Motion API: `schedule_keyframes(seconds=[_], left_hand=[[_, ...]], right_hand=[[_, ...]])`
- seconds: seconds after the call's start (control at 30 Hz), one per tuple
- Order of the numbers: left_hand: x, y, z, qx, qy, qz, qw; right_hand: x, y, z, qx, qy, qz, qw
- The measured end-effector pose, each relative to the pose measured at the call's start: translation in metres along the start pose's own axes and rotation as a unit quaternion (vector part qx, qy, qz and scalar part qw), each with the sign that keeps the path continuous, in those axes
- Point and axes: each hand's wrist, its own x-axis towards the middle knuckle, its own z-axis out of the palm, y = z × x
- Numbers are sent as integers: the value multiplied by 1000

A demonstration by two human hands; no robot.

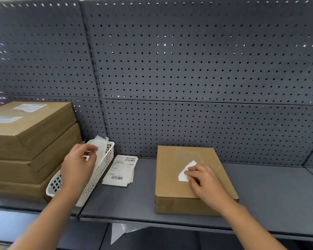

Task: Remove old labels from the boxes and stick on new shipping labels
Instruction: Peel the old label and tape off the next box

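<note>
A brown box (pixel 172 177) lies flat on the grey shelf (pixel 269 195), bearing a torn white label (pixel 189 166) with a barcode scrap. The right hand (pixel 204 181) pinches the label's edge. Left of the box lie barcoded label sheets (pixel 120 170), their print unreadable. Further left, the left hand (pixel 78 166) curls over a white basket (pixel 98 179); what it holds is unclear.

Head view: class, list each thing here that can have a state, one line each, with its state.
Box: closed, flat on the shelf, label mostly gone.
Old label scrap: partly stuck, torn.
Right hand: pinching the scrap's edge.
Left hand: curled over the basket; hold unclear.
Basket: holding crumpled paper.
New labels: stacked, unused.
Stacked boxes: closed, top one labelled.
</note>
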Motion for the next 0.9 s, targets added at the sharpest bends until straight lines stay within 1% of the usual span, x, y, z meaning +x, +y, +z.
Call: schedule_keyframes(seconds=[0.07,0.13,0.17,0.23,0.27,0.4,0.47,0.57,0.6,0.67,0.73,0.9], left_hand=[[11,-26,-2,117,-25,26,992],[18,-45,-2,193,-90,30,977],[21,-53,-1,218,-137,21,966],[22,-61,1,241,-242,-13,940],[23,-63,2,239,-277,-25,930],[27,-63,2,243,-328,-23,913],[28,-60,0,264,-321,-12,909],[22,-54,-6,324,-254,41,910],[21,-53,-7,304,-235,48,922],[19,-55,-8,227,-226,30,947],[18,-57,-9,188,-221,10,957],[15,-51,-14,206,-174,30,963]], right_hand=[[4,2,-2,14,-13,3,1000],[7,5,-7,24,-32,9,999],[8,7,-10,27,-42,11,999],[12,11,-14,40,-61,16,997],[13,13,-17,57,-71,25,996],[20,24,-26,121,-118,65,983],[22,28,-30,127,-136,68,980],[25,30,-35,125,-152,65,978],[26,31,-36,122,-154,63,979],[28,33,-36,113,-160,63,979],[30,34,-37,111,-165,65,978],[32,39,-39,122,-174,66,975]])
